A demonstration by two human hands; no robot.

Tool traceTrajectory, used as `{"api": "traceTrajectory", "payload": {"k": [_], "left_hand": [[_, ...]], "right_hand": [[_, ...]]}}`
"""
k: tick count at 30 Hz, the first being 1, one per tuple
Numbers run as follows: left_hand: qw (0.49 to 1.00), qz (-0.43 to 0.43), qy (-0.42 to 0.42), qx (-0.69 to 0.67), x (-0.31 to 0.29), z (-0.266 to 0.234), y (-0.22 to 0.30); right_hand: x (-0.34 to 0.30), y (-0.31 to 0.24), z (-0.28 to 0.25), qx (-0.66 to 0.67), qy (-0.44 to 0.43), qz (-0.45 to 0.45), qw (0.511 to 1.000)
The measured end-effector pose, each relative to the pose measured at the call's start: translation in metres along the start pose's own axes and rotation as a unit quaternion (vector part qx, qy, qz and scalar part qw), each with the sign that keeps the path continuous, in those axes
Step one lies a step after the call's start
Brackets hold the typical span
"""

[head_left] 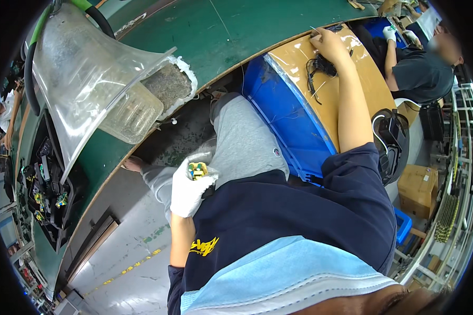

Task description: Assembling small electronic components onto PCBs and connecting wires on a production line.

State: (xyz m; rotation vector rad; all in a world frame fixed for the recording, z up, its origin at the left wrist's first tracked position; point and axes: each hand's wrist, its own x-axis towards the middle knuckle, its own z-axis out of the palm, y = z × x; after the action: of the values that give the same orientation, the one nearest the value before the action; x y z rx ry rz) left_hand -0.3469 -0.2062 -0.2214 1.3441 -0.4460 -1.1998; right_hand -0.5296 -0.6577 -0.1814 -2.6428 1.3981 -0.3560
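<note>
My left hand (pixel 188 190), in a white glove, is closed around a small circuit board (pixel 198 171) with a yellow part and green components, held in front of my lap. My bare right hand (pixel 332 46) reaches far out over a brown, plastic-covered surface (pixel 294 58). Its fingers are pinched at a cable (pixel 314 31), whose thin pale end shows beside the fingertips. Just below that hand lies a bundle of black cables (pixel 323 66) with pale wire ends.
A clear plastic hood (pixel 84 79) with a hose stands on the green bench (pixel 194 26). Beneath it is a clear tub (pixel 131 113). A black tray (pixel 50 210) of circuit boards lies left. Blue bin (pixel 284 105) is beside my legs. A co-worker (pixel 423 73) sits right.
</note>
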Motion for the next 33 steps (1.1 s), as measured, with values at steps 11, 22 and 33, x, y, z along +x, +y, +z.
{"api": "traceTrajectory", "payload": {"k": [11,22,33], "left_hand": [[0.991,0.04,-0.038,-0.126,0.006,-0.001,-0.017],[0.971,0.034,-0.121,-0.204,0.009,0.006,-0.025],[0.859,0.038,-0.131,-0.493,-0.001,-0.011,-0.052]], "right_hand": [[-0.002,-0.016,-0.047,0.128,0.277,-0.006,0.952],[-0.106,-0.127,-0.145,0.524,0.047,-0.198,0.827],[-0.131,-0.186,-0.068,0.374,-0.576,-0.487,0.54]]}}
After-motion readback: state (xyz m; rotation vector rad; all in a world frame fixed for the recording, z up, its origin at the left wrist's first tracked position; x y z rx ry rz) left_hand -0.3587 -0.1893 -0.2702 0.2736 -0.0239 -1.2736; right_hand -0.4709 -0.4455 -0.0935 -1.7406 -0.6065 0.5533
